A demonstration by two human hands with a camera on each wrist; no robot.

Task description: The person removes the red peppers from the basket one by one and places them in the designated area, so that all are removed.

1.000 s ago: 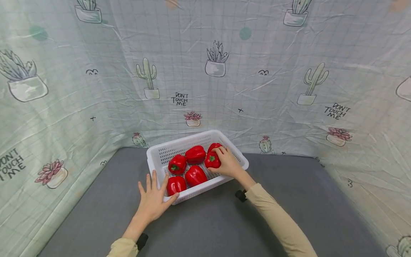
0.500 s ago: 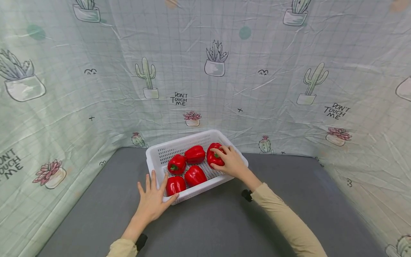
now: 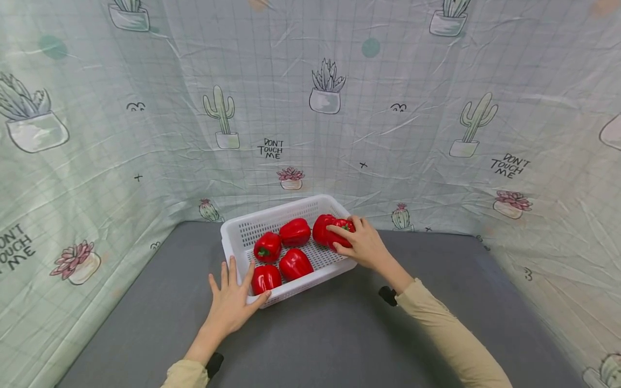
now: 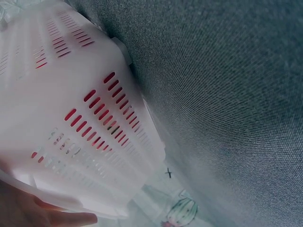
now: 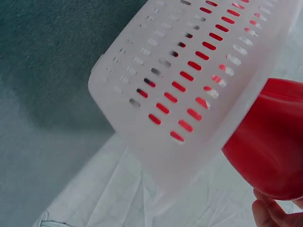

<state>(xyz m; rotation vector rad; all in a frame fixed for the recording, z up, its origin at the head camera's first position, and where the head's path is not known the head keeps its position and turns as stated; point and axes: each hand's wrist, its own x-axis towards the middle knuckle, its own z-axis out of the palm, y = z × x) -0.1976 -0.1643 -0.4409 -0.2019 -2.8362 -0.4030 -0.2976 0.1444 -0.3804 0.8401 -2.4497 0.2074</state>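
A white slotted plastic basket [image 3: 317, 279] stands at an angle on the grey table. Several red bell peppers lie in it, one [image 3: 296, 264] near the middle and another [image 3: 267, 247] at the left with its green stem showing. My right hand [image 3: 365, 245] grips a bell pepper [image 3: 339, 235] at the basket's right end, beside another pepper [image 3: 321, 229]. In the right wrist view that held pepper [image 5: 270, 142] shows above the rim, fingertips under it. My left hand [image 3: 229, 302] lies with fingers spread on the basket's near left corner; the left wrist view shows its fingers at the rim.
Grey table surface [image 3: 310, 345] extends in front of the basket and to both sides. A cloth curtain [image 3: 368, 129] printed with cacti hangs close behind the basket and along both sides. Dark wrist-camera mounts sit under both forearms.
My right hand has moved right with the bell pepper it grips, toward the basket's right rim, uncovering the pepper behind. The left hand and the basket have stayed in place.
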